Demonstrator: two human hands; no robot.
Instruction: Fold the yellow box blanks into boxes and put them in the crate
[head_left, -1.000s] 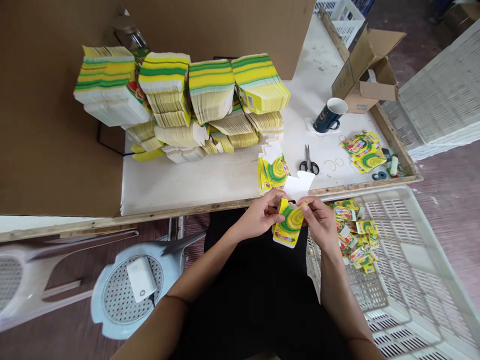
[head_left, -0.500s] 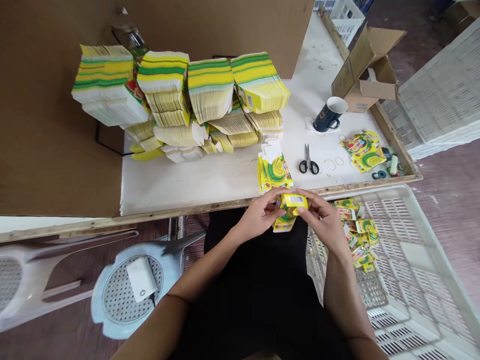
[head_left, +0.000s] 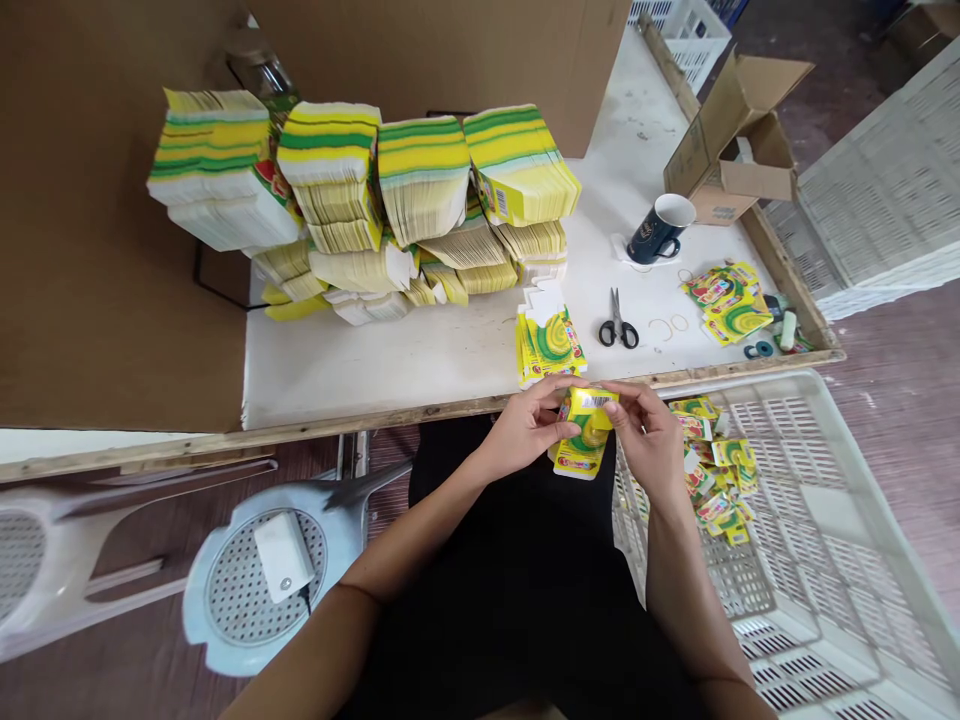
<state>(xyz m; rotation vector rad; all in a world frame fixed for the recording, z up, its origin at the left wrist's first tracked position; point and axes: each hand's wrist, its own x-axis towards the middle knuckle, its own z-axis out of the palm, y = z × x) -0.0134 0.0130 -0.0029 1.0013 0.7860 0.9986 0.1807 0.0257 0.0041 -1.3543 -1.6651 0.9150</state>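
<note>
Between my two hands, just in front of the table's near edge, is a small yellow and green printed carton (head_left: 581, 452) with a barcode strip at its upper end. My left hand (head_left: 525, 428) grips its left side, thumb on the front. My right hand (head_left: 651, 438) pinches the upper right edge near the barcode, thumb on top. Right beyond them on the table lies a small pile of flat yellow carton blanks (head_left: 551, 335). Black-handled scissors (head_left: 616, 325) rest to the right of that pile.
Tall stacks of folded cartons (head_left: 424, 185) stand at the back left. A dark mug (head_left: 658, 232), more flat cartons (head_left: 727, 300) and an opened cardboard box (head_left: 724, 165) are on the right. A white plastic crate (head_left: 825, 480) with several cartons sits beside my right arm. A blue stool (head_left: 202, 625) is lower left.
The carton's upper end, bent over toward me before, now lies flatter, with more of its front showing. My right thumb has moved up onto the barcode end.
</note>
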